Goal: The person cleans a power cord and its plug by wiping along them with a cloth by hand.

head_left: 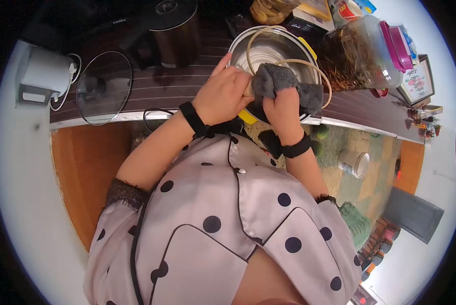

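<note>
A round metal pot (236, 43) with yellow handles stands at the counter's front edge, its shiny inside partly showing. A beige cord (325, 76) loops across its opening and hangs past its right side. Over the pot, my right hand (284, 113) is closed on a dark grey cloth (276, 80), bunched up with one end drooping to the right. My left hand (224, 94) is closed at the pot's left side, gripping a beige piece against the cloth that looks like part of the cord. Its far end is hidden under the cloth.
On the dark counter, a glass lid (105, 87) lies to the left, with a dark kettle (176, 43) behind. A large clear jar (362, 56) with a magenta lid lies close on the right. Below, a white bucket (354, 162) stands on the floor.
</note>
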### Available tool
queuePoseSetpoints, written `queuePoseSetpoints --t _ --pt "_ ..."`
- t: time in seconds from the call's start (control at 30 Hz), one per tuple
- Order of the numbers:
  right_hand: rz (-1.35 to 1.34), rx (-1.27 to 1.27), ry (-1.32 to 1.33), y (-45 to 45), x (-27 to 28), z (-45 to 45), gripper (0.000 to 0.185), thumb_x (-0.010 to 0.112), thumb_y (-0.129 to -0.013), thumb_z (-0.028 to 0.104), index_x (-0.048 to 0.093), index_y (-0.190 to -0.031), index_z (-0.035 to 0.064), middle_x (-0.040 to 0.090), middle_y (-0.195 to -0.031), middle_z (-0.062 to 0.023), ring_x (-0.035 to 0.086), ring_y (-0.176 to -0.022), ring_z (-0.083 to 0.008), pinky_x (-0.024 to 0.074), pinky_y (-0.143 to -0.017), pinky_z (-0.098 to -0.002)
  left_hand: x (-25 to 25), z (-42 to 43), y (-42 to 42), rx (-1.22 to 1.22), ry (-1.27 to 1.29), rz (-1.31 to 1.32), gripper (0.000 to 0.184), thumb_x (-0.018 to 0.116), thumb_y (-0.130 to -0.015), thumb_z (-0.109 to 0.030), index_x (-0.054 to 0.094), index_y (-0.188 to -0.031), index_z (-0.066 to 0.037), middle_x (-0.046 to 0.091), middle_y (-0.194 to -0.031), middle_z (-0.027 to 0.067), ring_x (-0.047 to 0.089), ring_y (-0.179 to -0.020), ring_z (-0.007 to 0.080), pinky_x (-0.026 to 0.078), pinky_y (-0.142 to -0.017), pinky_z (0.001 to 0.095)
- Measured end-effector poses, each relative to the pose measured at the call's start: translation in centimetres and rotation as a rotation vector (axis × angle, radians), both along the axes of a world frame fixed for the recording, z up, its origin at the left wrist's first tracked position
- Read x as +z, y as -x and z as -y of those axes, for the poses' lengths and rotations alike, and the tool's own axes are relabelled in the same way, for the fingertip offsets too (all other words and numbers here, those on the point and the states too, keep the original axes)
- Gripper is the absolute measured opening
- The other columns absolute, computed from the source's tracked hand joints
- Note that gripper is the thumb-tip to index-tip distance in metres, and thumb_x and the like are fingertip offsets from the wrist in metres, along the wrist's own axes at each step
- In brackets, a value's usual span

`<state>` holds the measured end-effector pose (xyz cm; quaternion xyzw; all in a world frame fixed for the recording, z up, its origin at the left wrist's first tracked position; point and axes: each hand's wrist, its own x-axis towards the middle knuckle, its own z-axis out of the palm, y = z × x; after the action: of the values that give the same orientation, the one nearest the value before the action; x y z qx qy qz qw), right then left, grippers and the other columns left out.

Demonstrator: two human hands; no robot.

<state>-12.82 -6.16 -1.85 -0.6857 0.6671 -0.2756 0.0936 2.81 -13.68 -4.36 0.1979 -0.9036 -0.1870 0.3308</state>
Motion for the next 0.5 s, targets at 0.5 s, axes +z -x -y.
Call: queuePoseSetpoints --t 0.5 --pt "-0.007 -0.017 0.024 -0.4 0.7 -0.1 0.029 0.055 -0.072 0.003 0.058 -0.101 0.0012 0.058 -0.094 -0.0205 0.054 -0.087 -0.0414 0.0428 -0.079 -0.0444 0.5 -0.2 -0.2 0.000 -0.039 -0.017 0.038 0.064 -0.069 -0.011 0.049 -0.102 0.000 0.055 -0.087 0.0136 0.053 -0.092 0.0300 0.022 -0.107 0.0501"
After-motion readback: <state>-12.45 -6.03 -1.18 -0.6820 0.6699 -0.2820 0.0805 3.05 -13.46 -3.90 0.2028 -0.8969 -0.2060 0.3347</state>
